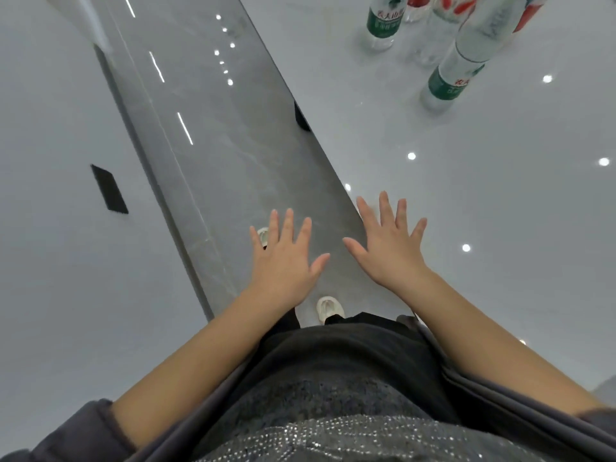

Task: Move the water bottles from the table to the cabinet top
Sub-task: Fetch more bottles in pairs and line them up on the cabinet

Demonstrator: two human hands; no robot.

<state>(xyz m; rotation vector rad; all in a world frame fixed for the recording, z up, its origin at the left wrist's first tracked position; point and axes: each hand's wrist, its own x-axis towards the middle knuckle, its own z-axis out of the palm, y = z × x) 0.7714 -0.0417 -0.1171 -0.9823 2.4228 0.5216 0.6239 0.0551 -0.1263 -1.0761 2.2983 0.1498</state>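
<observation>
Grey floor [206, 135] between table [483, 211] with water bottles [446, 85] and cabinet top [50, 278]

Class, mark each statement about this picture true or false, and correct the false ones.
1. Both hands hold nothing. True: the left hand and right hand are spread open.
2. The bottles stand on the white surface at the person's right. True.
3. Every bottle label is green. False: some carry red labels.
4. A bottle lies on the grey floor. False: only the person's shoes show there.
</observation>
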